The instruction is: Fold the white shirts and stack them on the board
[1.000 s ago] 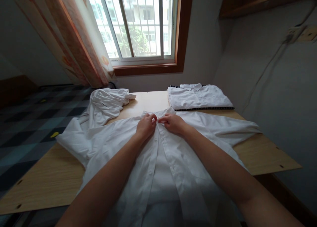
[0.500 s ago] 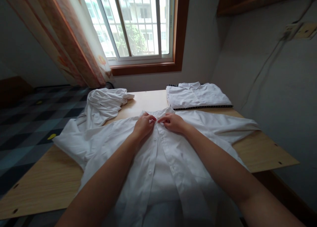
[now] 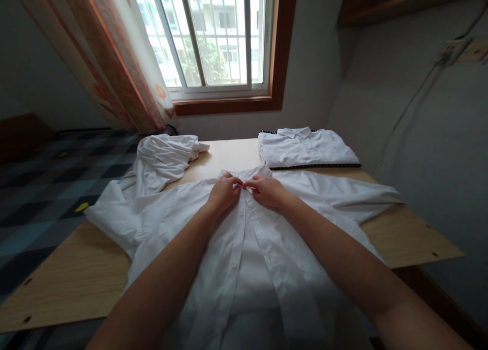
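Note:
A white button shirt (image 3: 305,248) lies spread face up with its collar at the far side and its sleeves out to both sides. Its front hangs apart below the collar, with buttons down the left edge. My left hand (image 3: 226,190) pinches the left front edge just under the collar. Close beside it, my right hand (image 3: 265,190) pinches the right front edge. The fingertips of both hands nearly meet, and the bit of cloth between them is too small to make out.
The shirt rests on a wooden board (image 3: 412,238). A crumpled white garment (image 3: 163,159) lies at the back left, and a folded white shirt (image 3: 307,149) on a dark patterned piece at the back right. A checked bedspread (image 3: 46,202) is on the left.
The whole view has shifted slightly. Both hands stay at the collar, with their fingertips a little closer together.

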Motion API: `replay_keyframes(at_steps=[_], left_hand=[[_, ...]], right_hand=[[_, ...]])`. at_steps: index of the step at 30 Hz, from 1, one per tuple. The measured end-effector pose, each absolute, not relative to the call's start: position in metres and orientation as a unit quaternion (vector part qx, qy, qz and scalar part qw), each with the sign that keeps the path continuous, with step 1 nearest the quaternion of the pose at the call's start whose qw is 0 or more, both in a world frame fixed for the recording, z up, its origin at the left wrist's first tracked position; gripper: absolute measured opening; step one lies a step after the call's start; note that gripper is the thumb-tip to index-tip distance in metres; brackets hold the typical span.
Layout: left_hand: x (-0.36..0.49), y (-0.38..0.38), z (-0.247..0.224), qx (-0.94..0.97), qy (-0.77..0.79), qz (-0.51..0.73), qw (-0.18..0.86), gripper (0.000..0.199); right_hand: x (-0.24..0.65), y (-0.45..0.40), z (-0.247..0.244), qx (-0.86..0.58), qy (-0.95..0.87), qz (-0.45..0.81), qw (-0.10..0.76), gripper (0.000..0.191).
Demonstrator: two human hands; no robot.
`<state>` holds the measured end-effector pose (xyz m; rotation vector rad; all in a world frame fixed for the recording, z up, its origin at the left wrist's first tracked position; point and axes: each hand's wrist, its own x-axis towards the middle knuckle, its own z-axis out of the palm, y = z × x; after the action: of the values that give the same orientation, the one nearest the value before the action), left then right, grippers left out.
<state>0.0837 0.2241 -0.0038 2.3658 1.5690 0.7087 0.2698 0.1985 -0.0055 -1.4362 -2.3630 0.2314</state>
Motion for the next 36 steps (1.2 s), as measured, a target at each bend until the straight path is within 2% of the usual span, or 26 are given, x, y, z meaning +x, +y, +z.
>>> replay_keyframes(at_steps=[5,9,12,15,18,22,24,29,33,36], left_hand=[[0.079,0.232,-0.005,0.799,0.520,0.242,0.180,0.020],[0.079,0.232,-0.007,0.805,0.520,0.243,0.151,0.022],[0.080,0.229,-0.007,0.805,0.523,0.245,0.136,0.021],[0.081,0.226,-0.005,0.798,0.531,0.250,0.138,0.024],[0.081,0.224,-0.001,0.791,0.544,0.247,0.129,0.025],[0.081,0.223,0.002,0.800,0.544,0.234,0.096,0.012],[0.082,0.223,0.002,0.803,0.540,0.238,0.087,0.011],[0.081,0.226,0.003,0.812,0.515,0.269,0.059,0.013],[0.078,0.229,0.004,0.835,0.473,0.282,0.022,0.015],[0.076,0.230,0.004,0.848,0.452,0.275,0.041,0.014]], right_hand=[[0.273,0.204,-0.012,-0.499,-0.822,0.139,0.236,0.038],[0.277,0.212,-0.016,-0.509,-0.782,0.188,0.308,0.034],[0.278,0.214,-0.017,-0.516,-0.770,0.193,0.322,0.031],[0.279,0.212,-0.018,-0.501,-0.786,0.171,0.320,0.030],[0.277,0.207,-0.015,-0.505,-0.806,0.133,0.277,0.032],[0.267,0.197,-0.006,-0.524,-0.827,0.059,0.197,0.034],[0.262,0.194,-0.003,-0.531,-0.827,0.039,0.180,0.033],[0.260,0.197,-0.006,-0.547,-0.801,0.093,0.225,0.025],[0.265,0.198,-0.006,-0.538,-0.797,0.123,0.247,0.032],[0.267,0.199,-0.006,-0.535,-0.799,0.113,0.250,0.027]])
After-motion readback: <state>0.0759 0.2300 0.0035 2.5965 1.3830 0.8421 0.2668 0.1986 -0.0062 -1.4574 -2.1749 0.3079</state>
